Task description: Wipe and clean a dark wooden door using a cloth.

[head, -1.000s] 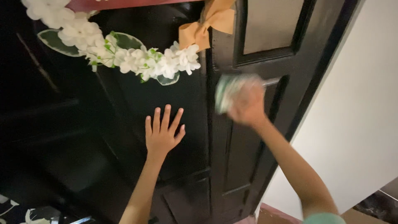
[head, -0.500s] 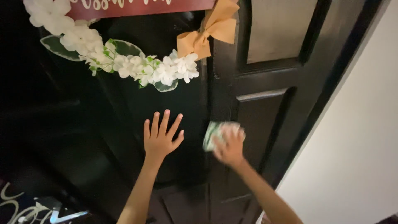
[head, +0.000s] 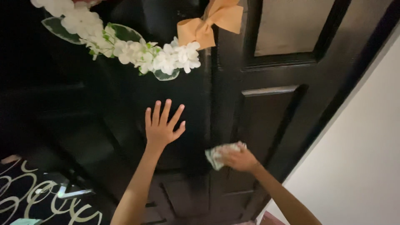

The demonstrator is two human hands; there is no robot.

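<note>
On the black door [head: 266,121], the left hand [head: 160,127] presses flat with fingers spread wide below the white flowers [head: 141,52] and orange bow [head: 210,23], while the right hand [head: 239,160] squeezes a pale cloth [head: 216,155] against the door's lower panel.

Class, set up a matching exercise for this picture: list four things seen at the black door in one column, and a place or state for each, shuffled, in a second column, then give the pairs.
Things:
1. Left hand
2. Right hand
3. Orange ribbon bow
4. White flower garland

Places or states:
A. Tied at the top, at the garland's right end
B. Spread flat on the black wooden door
C. Pressing a crumpled pale cloth to the door
D. Hanging across the door's upper left, with green leaves

Pairs: 1-B, 2-C, 3-A, 4-D
</note>
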